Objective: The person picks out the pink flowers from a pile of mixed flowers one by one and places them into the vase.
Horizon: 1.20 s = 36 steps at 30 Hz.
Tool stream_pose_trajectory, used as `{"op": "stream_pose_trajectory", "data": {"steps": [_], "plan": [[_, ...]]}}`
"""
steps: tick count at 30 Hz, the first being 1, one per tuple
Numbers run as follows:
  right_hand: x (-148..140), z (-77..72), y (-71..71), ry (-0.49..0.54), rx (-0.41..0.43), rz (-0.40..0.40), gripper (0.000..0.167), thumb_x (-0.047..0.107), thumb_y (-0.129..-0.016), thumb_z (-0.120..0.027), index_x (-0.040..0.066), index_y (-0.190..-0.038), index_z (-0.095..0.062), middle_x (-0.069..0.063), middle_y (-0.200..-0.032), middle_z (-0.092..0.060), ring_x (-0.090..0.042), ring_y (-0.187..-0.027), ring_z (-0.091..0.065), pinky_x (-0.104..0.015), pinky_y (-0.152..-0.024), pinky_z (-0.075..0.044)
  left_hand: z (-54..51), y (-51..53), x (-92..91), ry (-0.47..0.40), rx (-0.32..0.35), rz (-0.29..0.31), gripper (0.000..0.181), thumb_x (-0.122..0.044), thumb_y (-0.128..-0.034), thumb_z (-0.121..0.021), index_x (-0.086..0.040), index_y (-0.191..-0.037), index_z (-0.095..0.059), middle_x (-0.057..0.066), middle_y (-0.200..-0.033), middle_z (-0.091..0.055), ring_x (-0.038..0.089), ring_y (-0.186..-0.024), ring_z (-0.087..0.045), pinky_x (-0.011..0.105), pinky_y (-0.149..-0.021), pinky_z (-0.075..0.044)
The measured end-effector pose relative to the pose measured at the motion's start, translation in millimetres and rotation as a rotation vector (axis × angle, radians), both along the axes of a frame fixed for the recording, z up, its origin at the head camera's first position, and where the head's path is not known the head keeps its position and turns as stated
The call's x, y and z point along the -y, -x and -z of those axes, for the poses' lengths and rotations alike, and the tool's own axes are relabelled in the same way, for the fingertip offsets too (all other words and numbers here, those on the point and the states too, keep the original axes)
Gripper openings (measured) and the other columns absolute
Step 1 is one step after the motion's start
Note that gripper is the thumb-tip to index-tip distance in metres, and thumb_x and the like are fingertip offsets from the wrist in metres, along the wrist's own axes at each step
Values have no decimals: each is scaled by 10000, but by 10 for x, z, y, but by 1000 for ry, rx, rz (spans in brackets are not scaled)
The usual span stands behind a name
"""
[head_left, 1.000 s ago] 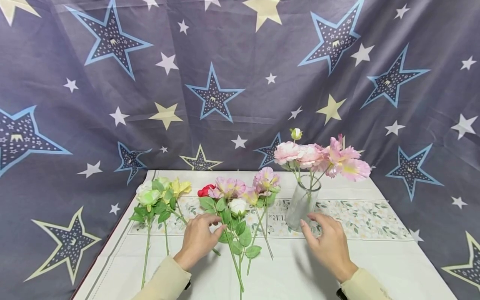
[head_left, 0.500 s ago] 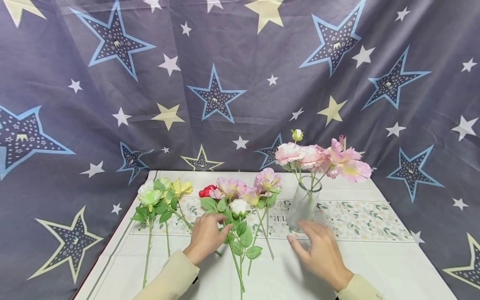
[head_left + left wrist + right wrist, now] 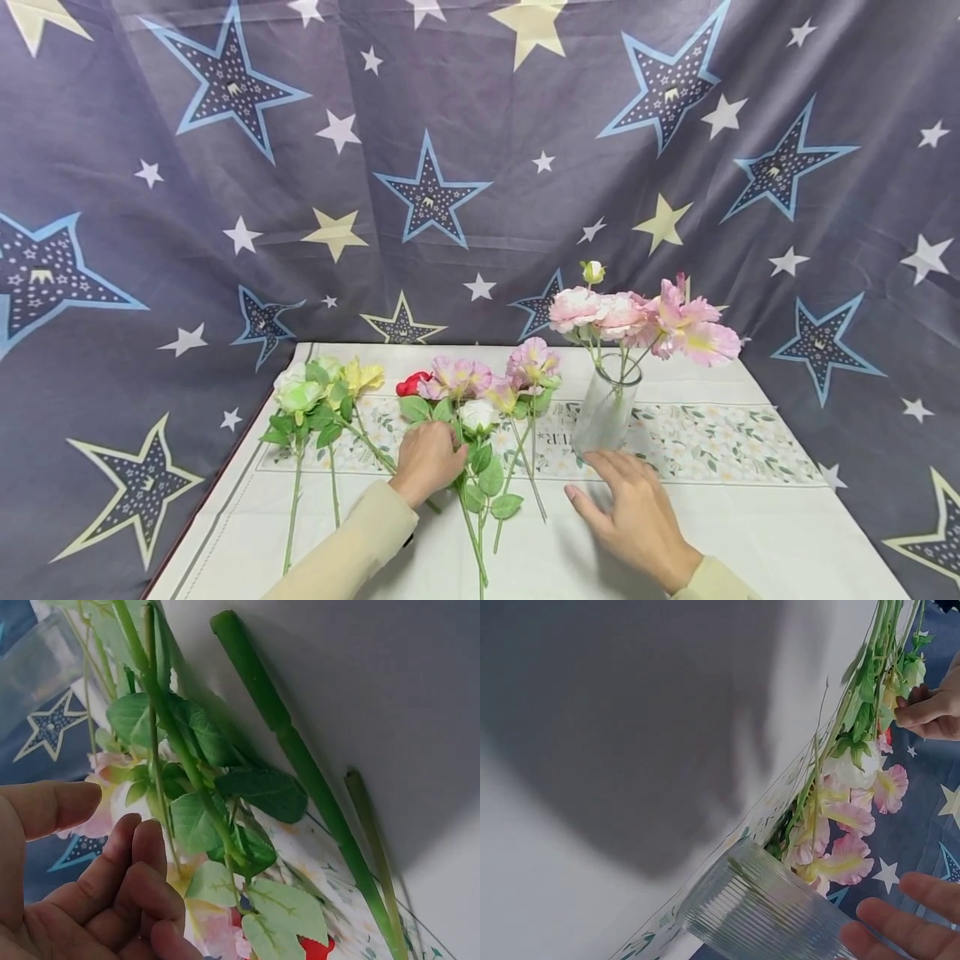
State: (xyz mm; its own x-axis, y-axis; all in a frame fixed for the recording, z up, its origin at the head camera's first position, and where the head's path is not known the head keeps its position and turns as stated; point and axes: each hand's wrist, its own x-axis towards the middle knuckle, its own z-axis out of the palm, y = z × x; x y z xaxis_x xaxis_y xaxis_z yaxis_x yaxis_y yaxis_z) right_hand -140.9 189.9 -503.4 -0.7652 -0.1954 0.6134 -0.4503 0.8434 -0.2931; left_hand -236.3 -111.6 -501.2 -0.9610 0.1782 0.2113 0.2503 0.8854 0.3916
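Note:
My left hand (image 3: 426, 463) hovers at the leafy stems of the middle flowers, beside the white rose (image 3: 477, 414). In the left wrist view that hand (image 3: 97, 892) has thumb and bent fingers apart, nothing between them, next to green leaves (image 3: 199, 821). My right hand (image 3: 637, 512), fingers relaxed and spread, is just in front of the ribbed glass vase (image 3: 602, 417). The right wrist view has its fingers (image 3: 911, 922) beside the vase (image 3: 761, 904); whether they touch the glass I cannot tell. Pink flowers (image 3: 618, 314) and a small white bud (image 3: 592, 272) stand in the vase.
White and yellow flowers (image 3: 298, 392) lie at the left of the table. A red flower (image 3: 412, 383) and purple-pink flowers (image 3: 534, 363) lie in the middle. A floral runner (image 3: 720, 442) crosses the white cloth, with a starry curtain (image 3: 510, 217) behind.
My left hand has moved right, over to the middle stems. The right hand has shifted left and nearer to me, away from the vase. Vase and flowers have stayed put.

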Motion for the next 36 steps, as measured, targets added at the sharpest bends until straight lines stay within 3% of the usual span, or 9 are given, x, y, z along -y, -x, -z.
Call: {"op": "stream_pose_trajectory", "data": {"steps": [3,15,26,30,36], "plan": [[8,-4,-6,-1,-12,-1,454,429,-856,-792,122,-1185,-734,-122,-1181,-725,-392,-1139,-655,-593,-976,-473,26,42,-25,22,15,-12,602,-248,-889,-760,-199,-473,-328,-101,-441,-154,125,-456,-210,332,-540,-302],[-5,-10,-4,13,-56,-12,426,398,-846,-804,138,-1175,-736,-72,-1171,-729,-350,-1119,-665,-556,-947,-488,117,152,-53,85,70,-49,563,-269,-889,-729,-181,-467,-368,-52,-445,-302,168,-440,-394,345,-509,-357],[-4,-14,-1,22,-60,-12,427,392,-835,-811,138,-1170,-735,-71,-1159,-732,-353,-1111,-668,-552,-943,-489,155,153,-79,82,115,-60,527,-225,-872,-711,-186,-477,-365,-45,-476,-297,162,-438,-364,326,-455,-313],[-5,-12,-2,28,-55,-14,426,390,-837,-811,137,-1171,-736,-79,-1160,-734,-359,-1112,-668,-554,-949,-483,163,140,-77,29,135,-71,492,-155,-838,-680,-197,-469,-357,-73,-456,-253,145,-426,-320,315,-434,-280],[-14,-3,2,40,-64,-12,421,381,-833,-814,133,-1164,-739,-92,-1148,-739,-362,-1106,-670,-557,-944,-483,173,112,-55,-136,129,-116,469,-70,-823,-623,-210,-468,-351,-106,-433,-208,106,-410,-249,285,-402,-227]]}}
